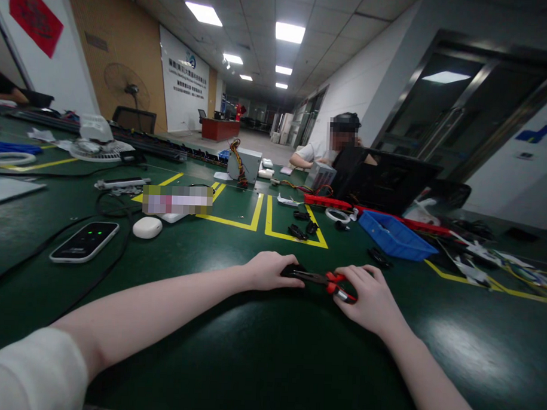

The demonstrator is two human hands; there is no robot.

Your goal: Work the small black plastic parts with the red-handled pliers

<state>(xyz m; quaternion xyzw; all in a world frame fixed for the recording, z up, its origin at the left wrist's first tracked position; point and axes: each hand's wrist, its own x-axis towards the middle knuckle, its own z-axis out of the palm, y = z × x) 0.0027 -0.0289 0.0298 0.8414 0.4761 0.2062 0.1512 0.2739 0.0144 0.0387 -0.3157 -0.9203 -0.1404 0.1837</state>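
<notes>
Long-nosed pliers (331,281) with red and black handles are gripped in my right hand (368,295), low over the green table. Their narrow jaws point left and reach a small black piece (293,269) pinched in the fingers of my left hand (270,270). What that piece is, I cannot make out, as the fingers cover most of it. Whether the jaws are clamped on it I cannot tell. Several similar-looking small black parts (298,231) lie beyond my hands, inside a yellow-taped area.
A blue plastic bin (391,236) sits to the right, near a small black part (379,257). On the left are a white-edged device (84,242) with green lights, a white rounded case (147,227) and black cables. Across the table a person (318,151) sits beside a black monitor (386,179).
</notes>
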